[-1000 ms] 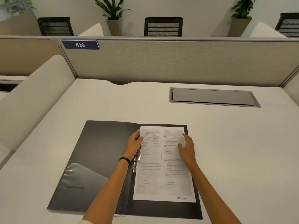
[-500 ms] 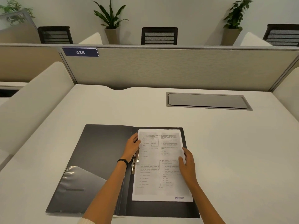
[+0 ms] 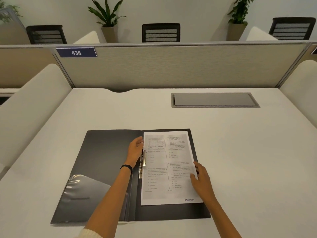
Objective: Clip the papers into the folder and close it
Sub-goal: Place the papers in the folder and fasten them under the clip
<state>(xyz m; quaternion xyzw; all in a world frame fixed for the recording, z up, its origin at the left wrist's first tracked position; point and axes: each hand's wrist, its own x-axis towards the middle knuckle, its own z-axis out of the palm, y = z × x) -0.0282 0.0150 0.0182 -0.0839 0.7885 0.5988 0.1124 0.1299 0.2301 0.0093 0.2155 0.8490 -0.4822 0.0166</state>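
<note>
A dark grey folder (image 3: 109,162) lies open on the white desk (image 3: 248,160). A stack of printed papers (image 3: 171,169) rests on its right half. A metal clip (image 3: 143,162) runs along the spine at the papers' left edge, partly covered by them. My left hand (image 3: 134,151) is curled at the upper left edge of the papers, just above the clip, its fingertips pinching that edge. My right hand (image 3: 200,179) holds the papers' right edge low down, thumb on top and fingers at the edge.
A clear plastic pocket (image 3: 82,191) sits on the folder's left flap. A grey cable hatch (image 3: 214,99) is set into the desk at the back right. A fabric partition (image 3: 171,66) closes the desk's far side, and cream dividers (image 3: 29,107) flank it.
My right hand has slid down the papers' right edge toward me. My left hand stays at the upper left edge by the clip. The papers have barely shifted.
</note>
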